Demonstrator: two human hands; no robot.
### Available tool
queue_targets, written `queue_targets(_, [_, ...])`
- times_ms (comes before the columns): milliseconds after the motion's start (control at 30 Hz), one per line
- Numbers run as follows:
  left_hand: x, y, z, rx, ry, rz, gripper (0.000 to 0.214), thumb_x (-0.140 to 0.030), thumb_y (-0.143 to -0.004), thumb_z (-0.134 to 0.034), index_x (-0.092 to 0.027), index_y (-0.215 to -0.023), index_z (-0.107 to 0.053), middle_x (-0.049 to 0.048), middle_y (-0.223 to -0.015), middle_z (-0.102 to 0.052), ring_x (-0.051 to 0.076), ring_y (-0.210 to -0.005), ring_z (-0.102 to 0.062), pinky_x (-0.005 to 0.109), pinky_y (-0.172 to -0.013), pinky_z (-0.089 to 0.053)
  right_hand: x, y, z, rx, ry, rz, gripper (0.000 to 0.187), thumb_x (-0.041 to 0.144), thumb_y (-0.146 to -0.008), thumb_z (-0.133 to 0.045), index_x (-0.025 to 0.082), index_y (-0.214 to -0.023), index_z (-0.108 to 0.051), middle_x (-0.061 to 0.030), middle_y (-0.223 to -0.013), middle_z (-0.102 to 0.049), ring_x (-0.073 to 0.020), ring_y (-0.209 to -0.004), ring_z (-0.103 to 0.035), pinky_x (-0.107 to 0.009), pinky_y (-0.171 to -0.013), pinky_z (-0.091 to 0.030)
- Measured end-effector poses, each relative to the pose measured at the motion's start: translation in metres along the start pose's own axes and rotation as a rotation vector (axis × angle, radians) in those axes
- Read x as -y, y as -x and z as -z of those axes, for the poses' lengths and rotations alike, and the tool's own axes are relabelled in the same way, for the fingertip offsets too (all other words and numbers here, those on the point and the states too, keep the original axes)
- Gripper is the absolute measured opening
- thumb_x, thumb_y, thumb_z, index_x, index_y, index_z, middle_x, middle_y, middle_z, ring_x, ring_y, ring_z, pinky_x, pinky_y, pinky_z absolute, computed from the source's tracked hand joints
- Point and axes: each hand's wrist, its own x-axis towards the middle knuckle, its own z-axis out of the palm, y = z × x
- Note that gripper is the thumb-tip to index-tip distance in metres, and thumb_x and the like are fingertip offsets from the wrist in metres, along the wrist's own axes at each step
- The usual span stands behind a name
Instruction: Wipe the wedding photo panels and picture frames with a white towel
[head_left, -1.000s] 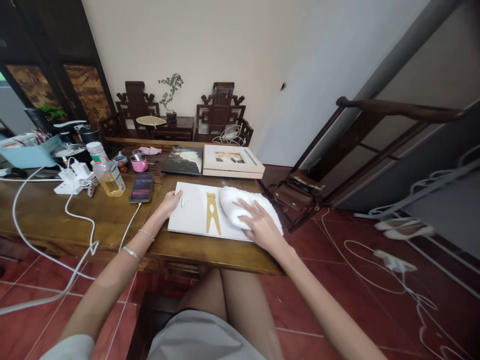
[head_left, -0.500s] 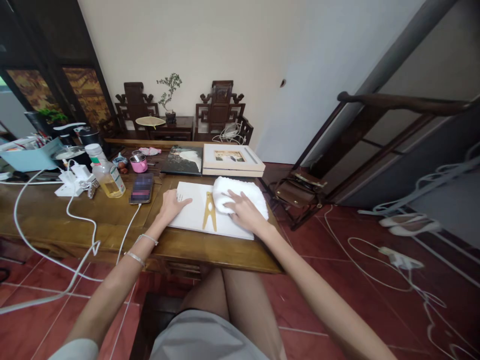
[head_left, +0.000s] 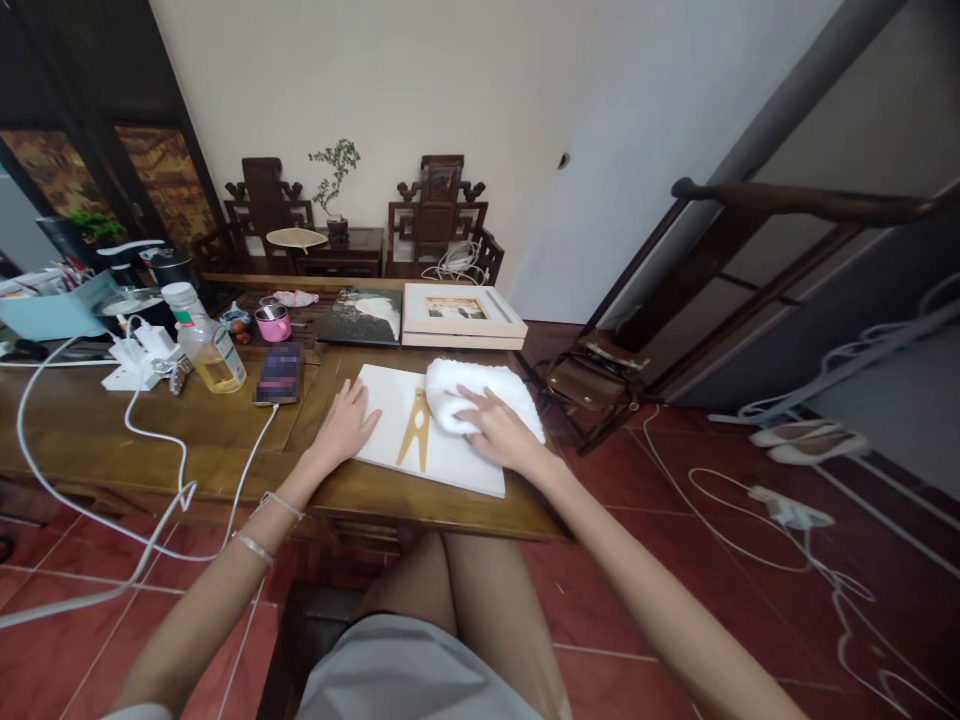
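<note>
A white flat board or book (head_left: 457, 470) with a golden A-like shape (head_left: 415, 435) on its face lies slightly turned near the table's front edge. My left hand (head_left: 349, 425) rests along its left edge, fingers stretched and holding nothing. On the right part of the board sits a folded white towel (head_left: 506, 385), which overhangs the board's right side. My right hand (head_left: 495, 425) presses down on the towel, its fingers bent into the cloth. The towel hides the board's upper right corner.
Behind the board lie a dark picture album (head_left: 364, 315) and a pale framed box (head_left: 465, 318). To the left are a phone (head_left: 278, 373) on a white cable, a bottle (head_left: 210, 345), a pink cup (head_left: 273, 322) and a power strip (head_left: 139, 370). A wooden chair (head_left: 600, 340) stands right.
The board has turned a little, its lower right corner coming nearer to me. My left hand now lies flatter along its left edge. The towel and my right hand have shifted slightly right.
</note>
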Motion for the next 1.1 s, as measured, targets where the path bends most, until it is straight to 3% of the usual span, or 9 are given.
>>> queue_targets(100, [0.004, 0.005, 0.008, 0.114, 0.033, -0.066, 0.053, -0.04, -0.081, -0.059, -0.012, -0.126, -0.055, 0.0168, -0.148, -0.038, 0.033, -0.144, -0.015, 0.045, -0.116, -0.015, -0.01, -0.021, 0.0, -0.003, 0.037, -0.086, 0.049, 0.0, -0.071, -0.045, 0.008, -0.115, -0.064, -0.0212, -0.14, -0.047, -0.032, -0.135, -0.036, -0.056, -0.11, -0.025])
queue_targets(200, [0.004, 0.007, 0.012, 0.145, -0.049, -0.079, 0.063, -0.048, -0.083, -0.054, -0.01, -0.133, -0.049, 0.0163, -0.151, -0.033, 0.033, -0.145, -0.013, 0.046, -0.117, -0.016, -0.004, -0.021, 0.001, 0.009, 0.044, -0.1, 0.047, -0.001, -0.071, -0.045, 0.007, -0.114, -0.065, -0.0225, -0.14, -0.048, -0.0332, -0.136, -0.034, -0.058, -0.11, -0.024])
queue_targets(433, [-0.001, 0.009, 0.01, 0.198, -0.284, -0.08, 0.071, -0.052, -0.091, -0.037, -0.004, -0.143, -0.033, 0.015, -0.155, -0.025, 0.03, -0.145, -0.01, 0.043, -0.118, -0.017, 0.067, 0.064, 0.015, 0.052, -0.055, -0.006, 0.052, -0.004, -0.062, -0.044, 0.016, -0.103, -0.069, -0.0116, -0.145, -0.044, -0.0312, -0.141, -0.025, -0.061, -0.112, -0.02])
queue_targets(533, [-0.002, 0.011, 0.008, 0.183, -0.298, -0.076, 0.07, -0.05, -0.091, -0.036, -0.003, -0.143, -0.033, 0.0161, -0.154, -0.025, 0.031, -0.145, -0.011, 0.044, -0.118, -0.018, 0.08, 0.084, 0.021, 0.073, -0.07, 0.026, 0.053, -0.004, -0.06, -0.042, 0.018, -0.099, -0.069, -0.0084, -0.146, -0.044, -0.0284, -0.14, -0.026, -0.057, -0.113, -0.022])
queue_targets(633, [-0.004, 0.013, 0.007, 0.164, -0.301, -0.076, 0.069, -0.049, -0.091, -0.037, -0.003, -0.143, -0.034, 0.0165, -0.154, -0.027, 0.032, -0.145, -0.013, 0.045, -0.118, -0.019, 0.06, 0.068, 0.019, 0.069, -0.049, -0.022, 0.054, -0.003, -0.062, -0.043, 0.016, -0.106, -0.067, -0.0115, -0.145, -0.045, -0.0283, -0.139, -0.031, -0.056, -0.113, -0.023])
queue_targets(767, [-0.004, 0.014, 0.005, 0.142, -0.309, -0.071, 0.068, -0.048, -0.091, -0.038, -0.003, -0.142, -0.036, 0.0166, -0.153, -0.029, 0.031, -0.144, -0.015, 0.045, -0.117, -0.02, 0.01, 0.01, 0.007, 0.057, 0.018, -0.123, 0.047, 0.0, -0.071, -0.045, 0.008, -0.113, -0.064, -0.0219, -0.14, -0.047, -0.0308, -0.137, -0.033, -0.056, -0.111, -0.022])
queue_targets(900, [-0.004, 0.011, 0.002, 0.11, -0.324, -0.041, 0.068, -0.047, -0.091, -0.038, -0.002, -0.141, -0.035, 0.0175, -0.152, -0.029, 0.033, -0.144, -0.014, 0.045, -0.117, -0.02, -0.019, -0.037, -0.004, 0.025, 0.08, -0.164, 0.047, 0.002, -0.074, -0.045, 0.008, -0.118, -0.062, -0.0223, -0.136, -0.051, -0.0303, -0.137, -0.034, -0.056, -0.11, -0.022])
queue_targets(1000, [-0.004, 0.009, 0.001, 0.098, -0.334, -0.018, 0.068, -0.047, -0.092, -0.037, -0.001, -0.141, -0.035, 0.0185, -0.152, -0.029, 0.034, -0.144, -0.014, 0.046, -0.117, -0.02, -0.015, -0.041, -0.007, -0.003, 0.099, -0.128, 0.045, 0.001, -0.074, -0.045, 0.008, -0.114, -0.064, -0.0212, -0.14, -0.048, -0.0321, -0.137, -0.034, -0.057, -0.109, -0.022])
queue_targets(1100, [-0.005, 0.008, -0.001, 0.104, -0.341, -0.011, 0.068, -0.046, -0.092, -0.037, 0.001, -0.141, -0.035, 0.0199, -0.152, -0.028, 0.034, -0.144, -0.014, 0.045, -0.117, -0.019, 0.006, -0.013, -0.002, 0.005, 0.068, -0.07, 0.044, 0.001, -0.072, -0.045, 0.009, -0.11, -0.066, -0.0198, -0.14, -0.048, -0.034, -0.136, -0.033, -0.06, -0.109, -0.023])
